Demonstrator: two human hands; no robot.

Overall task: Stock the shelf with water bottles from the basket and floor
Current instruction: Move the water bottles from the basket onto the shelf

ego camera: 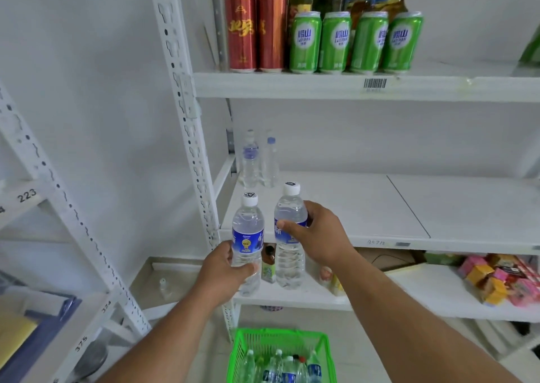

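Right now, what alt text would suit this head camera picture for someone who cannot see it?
A person's left hand and right hand each hold a water bottle upright before a mostly bare white middle shelf. Two bottles stand at its back; a green basket of bottles sits below.

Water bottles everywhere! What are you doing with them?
A person is filling a shop shelf. The left hand holds one water bottle and the right hand holds another water bottle, both upright and raised in front of the middle shelf. Two bottles already stand at the back left of that shelf, and the rest of it is bare. More bottles wait in the green basket on the floor below.
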